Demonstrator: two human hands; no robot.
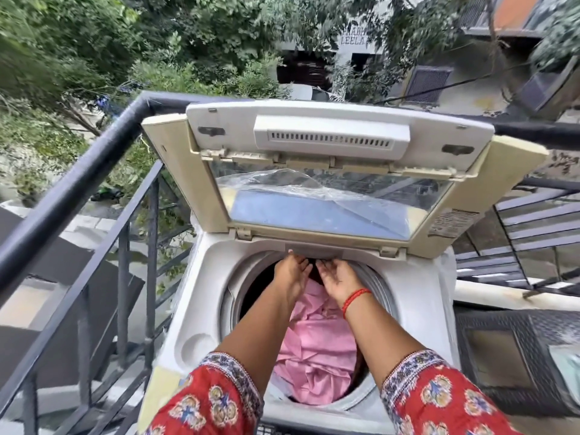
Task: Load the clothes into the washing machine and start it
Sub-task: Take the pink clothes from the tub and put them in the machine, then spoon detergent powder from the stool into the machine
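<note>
A white top-loading washing machine (201, 309) with a round drum opening is seen on a balcony, and its cream folding lid with a clear window (329, 183) is propped up at the back. Soft pink crumpled clothes (317, 350) are already piled inside the drum. Both arms are stretched over the pile to the far edge of the opening. The left hand (292, 271) is held flat with its fingers straight and close together, and nothing is held in it. The right hand (337, 276), with a red thread band (354, 301) on the wrist, is held palm up with fingers loosely spread and empty too. The loading step seems to be in hand, with the clothes being pushed down at the back of the drum. Next, the hands probably need to be pulled out, the lid folded down, and the start button found. The buttons cannot be seen, since the front of the machine is cut off at the bottom. The dark back of the drum is hard to make out. A black metal railing (72, 186) is seen left of the machine.
</note>
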